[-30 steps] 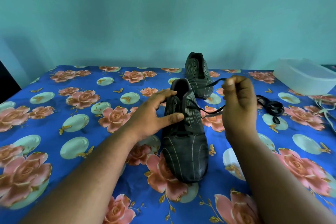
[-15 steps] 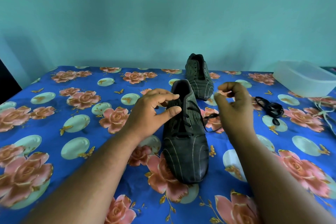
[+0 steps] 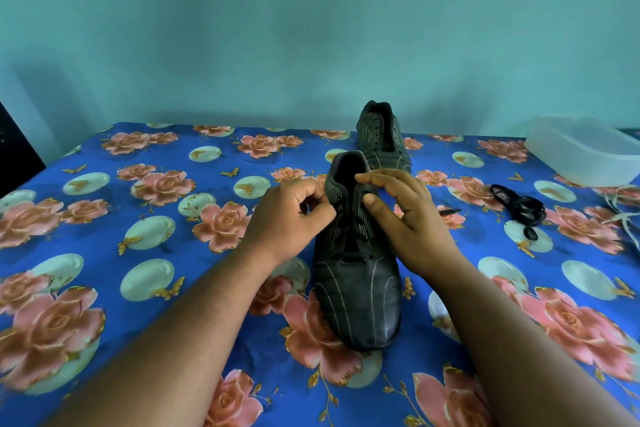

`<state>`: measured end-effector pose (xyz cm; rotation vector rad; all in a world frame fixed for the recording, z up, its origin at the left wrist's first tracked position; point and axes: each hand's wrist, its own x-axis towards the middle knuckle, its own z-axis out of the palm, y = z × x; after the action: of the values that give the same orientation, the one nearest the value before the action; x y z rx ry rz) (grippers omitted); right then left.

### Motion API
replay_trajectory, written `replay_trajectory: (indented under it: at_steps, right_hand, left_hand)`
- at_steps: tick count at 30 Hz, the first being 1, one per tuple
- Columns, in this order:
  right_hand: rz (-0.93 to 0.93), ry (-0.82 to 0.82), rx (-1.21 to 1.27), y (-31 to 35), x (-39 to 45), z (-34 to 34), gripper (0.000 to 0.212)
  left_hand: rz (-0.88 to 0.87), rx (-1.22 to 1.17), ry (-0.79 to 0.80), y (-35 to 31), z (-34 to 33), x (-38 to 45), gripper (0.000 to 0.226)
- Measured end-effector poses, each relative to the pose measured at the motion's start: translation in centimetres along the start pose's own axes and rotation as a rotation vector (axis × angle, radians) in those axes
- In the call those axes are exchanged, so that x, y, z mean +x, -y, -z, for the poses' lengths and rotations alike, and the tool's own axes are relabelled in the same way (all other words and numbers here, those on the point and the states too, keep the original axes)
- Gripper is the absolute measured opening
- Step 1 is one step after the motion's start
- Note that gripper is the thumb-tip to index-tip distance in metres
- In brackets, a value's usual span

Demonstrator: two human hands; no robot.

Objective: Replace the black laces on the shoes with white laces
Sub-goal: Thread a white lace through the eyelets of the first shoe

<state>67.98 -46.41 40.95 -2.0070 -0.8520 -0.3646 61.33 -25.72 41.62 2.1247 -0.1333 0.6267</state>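
Note:
A dark striped shoe (image 3: 356,295) stands toe toward me in the middle of the table. Its black lace (image 3: 349,246) still crosses the lower eyelets, and a loose lace end (image 3: 450,210) lies just right of the shoe. My left hand (image 3: 287,218) has its fingers curled and pinches the left eyelet edge; whether the lace is between the fingers is hidden. My right hand (image 3: 412,218) grips the right eyelet flap, thumb on the tongue side. The second shoe (image 3: 379,135), without a lace, stands behind. White laces (image 3: 623,215) lie at the far right edge.
The table carries a blue flowered cloth (image 3: 156,253). A bundled black lace (image 3: 523,210) lies to the right of the shoes. A translucent plastic container (image 3: 585,156) stands at the back right. A teal wall rises behind the table.
My right hand has dropped from holding the pulled lace up in the air onto the shoe's right flap. My left hand has curled its fingers at the left eyelet edge.

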Motion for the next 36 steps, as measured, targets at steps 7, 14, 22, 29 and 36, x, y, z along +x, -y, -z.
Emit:
replay_trajectory:
  at_steps: [7,14,22,29,36]
  right_hand:
    - [-0.021,0.004,0.039,0.1,-0.1,0.1,0.034]
    - [-0.039,0.020,0.045,-0.2,-0.1,0.0,0.037]
    - [-0.053,0.055,0.076,-0.3,-0.1,0.3,0.048]
    - [-0.065,0.065,0.094,0.0,-0.2,0.5,0.049]
    - [-0.069,0.077,0.116,0.0,-0.1,0.4,0.048]
  left_hand:
    - [-0.019,-0.147,0.079,-0.2,0.0,-0.2,0.022]
    - [-0.055,-0.152,0.067,-0.1,-0.4,-0.1,0.008]
    - [0.281,-0.111,0.032,0.6,0.1,0.4,0.018]
    - [-0.042,-0.151,0.049,0.2,-0.3,0.0,0.031]
    - [0.008,-0.028,0.013,0.7,-0.4,0.3,0.022]
